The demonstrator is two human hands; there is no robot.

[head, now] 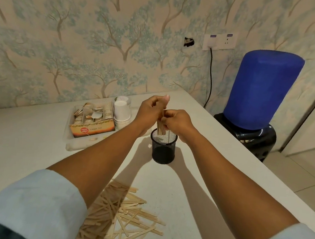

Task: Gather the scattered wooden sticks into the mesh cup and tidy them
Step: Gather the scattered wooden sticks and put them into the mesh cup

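Here the person is partway through a loading step: both hands meet just above the black mesh cup [163, 148], which stands upright on the white bench [194, 189]. The left hand [151, 109] and the right hand [177, 121] are each curled round a small bundle of wooden sticks [160, 126], held upright with its lower ends at or just inside the cup's rim; how far in they reach cannot be told. Most of the work seems still ahead, since a large loose pile of sticks [123, 213] lies scattered on the bench near the person, well apart from the cup. The next move probably calls for letting the bundle slide down so it stands inside without tipping the light cup, then reaching back to the pile for another handful. A box of tea bags [92, 122] and stacked paper cups [122, 114] sit to the left of the cup.
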